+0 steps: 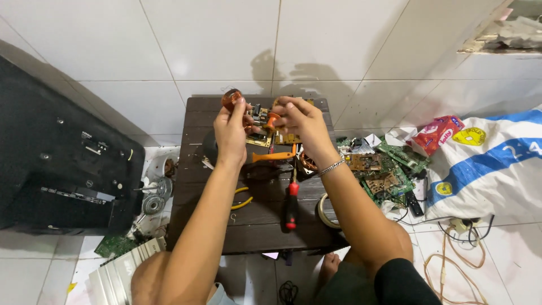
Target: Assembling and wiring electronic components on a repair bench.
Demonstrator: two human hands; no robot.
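Both of my hands hold up a small yellowish circuit board (261,120) above a dark wooden table (254,226). My left hand (231,133) grips the board's left end, where a copper coil wrapped in orange tape (231,98) sticks up by the thumb. On the board's right side, my right hand (302,124) pinches an orange part (272,119). A bracelet (332,166) circles my right wrist.
On the table lie an orange-handled tool (274,156), a red and black screwdriver (292,203), yellow-handled pliers (243,199) and a tape roll (324,212). Green circuit boards (387,169) and a white sack (488,164) lie at right. A black panel (56,164) leans at left.
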